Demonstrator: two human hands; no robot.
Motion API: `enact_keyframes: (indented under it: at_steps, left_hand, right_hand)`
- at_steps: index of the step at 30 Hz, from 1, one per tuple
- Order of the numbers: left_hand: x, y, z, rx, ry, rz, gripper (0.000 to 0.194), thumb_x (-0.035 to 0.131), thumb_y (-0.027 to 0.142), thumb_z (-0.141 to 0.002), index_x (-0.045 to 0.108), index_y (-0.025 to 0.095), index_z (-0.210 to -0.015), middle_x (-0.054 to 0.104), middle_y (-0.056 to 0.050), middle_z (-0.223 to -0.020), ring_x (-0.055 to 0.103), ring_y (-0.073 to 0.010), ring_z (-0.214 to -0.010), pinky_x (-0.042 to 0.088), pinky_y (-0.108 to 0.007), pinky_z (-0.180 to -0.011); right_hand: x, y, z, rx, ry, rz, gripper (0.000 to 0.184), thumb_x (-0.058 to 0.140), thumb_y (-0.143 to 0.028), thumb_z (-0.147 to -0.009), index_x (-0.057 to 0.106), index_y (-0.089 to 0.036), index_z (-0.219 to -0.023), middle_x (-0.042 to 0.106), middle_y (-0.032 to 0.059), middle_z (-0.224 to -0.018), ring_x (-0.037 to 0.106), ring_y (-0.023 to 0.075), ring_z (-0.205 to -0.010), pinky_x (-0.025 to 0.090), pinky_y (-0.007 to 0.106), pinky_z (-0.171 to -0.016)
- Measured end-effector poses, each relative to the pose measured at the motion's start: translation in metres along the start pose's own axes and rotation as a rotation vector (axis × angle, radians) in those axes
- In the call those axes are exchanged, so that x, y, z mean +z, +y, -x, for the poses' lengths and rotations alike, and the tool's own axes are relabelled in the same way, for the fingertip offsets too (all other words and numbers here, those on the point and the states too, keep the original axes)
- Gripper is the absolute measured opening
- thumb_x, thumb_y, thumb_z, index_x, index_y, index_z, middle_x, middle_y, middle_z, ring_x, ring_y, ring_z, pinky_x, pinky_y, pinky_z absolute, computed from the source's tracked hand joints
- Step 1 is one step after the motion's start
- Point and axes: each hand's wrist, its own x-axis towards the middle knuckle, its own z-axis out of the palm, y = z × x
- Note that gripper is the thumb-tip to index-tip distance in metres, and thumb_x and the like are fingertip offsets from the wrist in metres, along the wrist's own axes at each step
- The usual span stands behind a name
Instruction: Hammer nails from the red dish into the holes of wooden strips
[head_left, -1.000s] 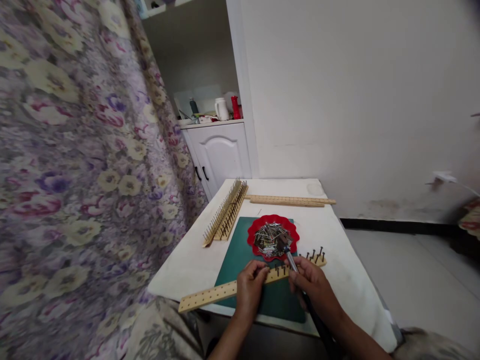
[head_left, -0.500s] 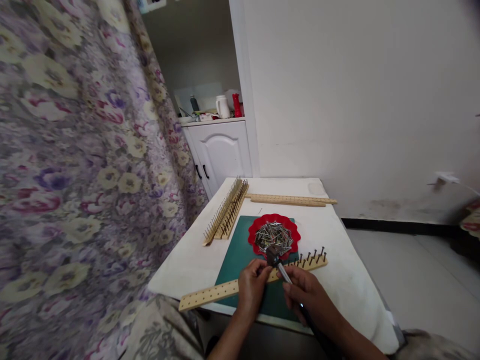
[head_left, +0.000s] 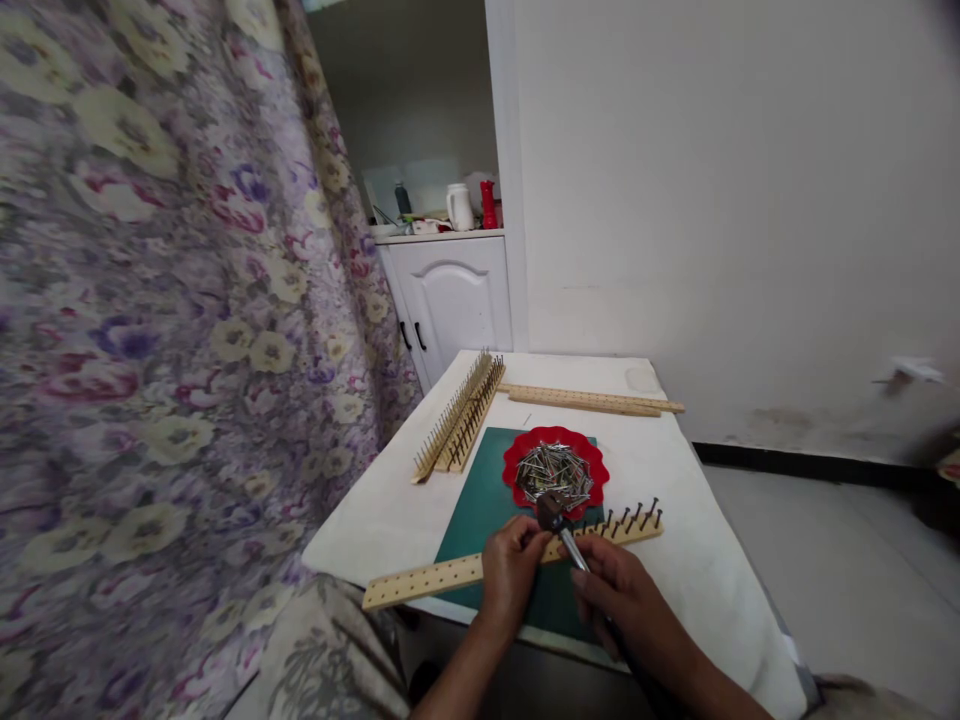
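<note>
My right hand point(head_left: 622, 592) is closed around the shaft of a hammer point(head_left: 574, 549), whose dark head hangs over the wooden strip. Just left of that head, my left hand point(head_left: 511, 570) pinches thumb and fingers together above the strip; whatever is between the fingertips is hidden. The pale wooden strip point(head_left: 424, 582) lies slantwise across a green mat point(head_left: 480, 490). Rows of small holes mark its left part, and several dark nails point(head_left: 626, 518) stand up from its right end. Beyond the hands, a red scalloped dish point(head_left: 512, 470) holds a heap of loose nails point(head_left: 555, 474).
Strips studded with upright nails point(head_left: 461, 420) lie at the table's left. More holed strips point(head_left: 592, 400) lie across the back of the white-covered table point(head_left: 360, 530). A floral curtain point(head_left: 187, 350) hangs at left, with a white cabinet point(head_left: 454, 300) behind and a wall at right.
The camera view has shifted slightly, so the scene sits a little farther right. Both hands and the hammer keep nearly the same pose over the strip.
</note>
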Motion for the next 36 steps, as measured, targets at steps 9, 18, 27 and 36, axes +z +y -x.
enact_keyframes:
  at_steps: [9,18,27,36]
  left_hand:
    - [0.001,-0.005,0.0,-0.004,0.0,0.014,0.013,0.056,0.022,-0.073,0.061,0.017,-0.062,0.056,0.002,-0.061,0.051,-0.0133,-0.06,0.032,-0.021,-0.057]
    - [-0.002,0.0,-0.001,0.021,-0.012,0.042,0.012,0.059,0.027,-0.074,0.065,0.018,-0.067,0.061,0.0,-0.066,0.054,-0.0143,-0.063,0.037,-0.022,-0.06]
    - [-0.028,0.013,-0.01,0.084,-0.012,0.02,0.013,0.057,0.027,-0.076,0.066,0.019,-0.076,0.063,-0.001,-0.071,0.056,-0.016,-0.064,0.039,-0.023,-0.06]
    - [-0.032,0.03,-0.08,0.166,-0.113,-0.858,0.012,0.056,0.02,-0.078,0.067,0.017,-0.078,0.065,-0.009,-0.086,0.057,-0.024,-0.087,0.039,-0.031,-0.075]
  right_hand:
    - [0.001,0.005,-0.001,0.013,-0.015,0.012,0.027,0.057,-0.037,-0.083,0.053,-0.016,-0.1,0.058,-0.01,-0.049,0.035,0.0022,-0.022,0.022,0.013,-0.026]
    - [-0.005,-0.001,0.0,-0.018,0.055,-0.01,0.026,0.058,-0.036,-0.083,0.052,-0.018,-0.101,0.056,-0.0101,-0.05,0.036,0.0022,-0.023,0.022,0.012,-0.025]
    - [-0.031,-0.016,-0.005,-0.114,0.192,-0.056,0.027,0.06,-0.04,-0.082,0.053,-0.018,-0.096,0.059,-0.0082,-0.051,0.038,0.0024,-0.023,0.024,0.014,-0.027]
    - [-0.026,-0.013,-0.006,-0.107,0.19,-0.066,0.027,0.06,-0.039,-0.081,0.053,-0.017,-0.095,0.058,-0.0087,-0.05,0.037,0.0024,-0.023,0.024,0.014,-0.026]
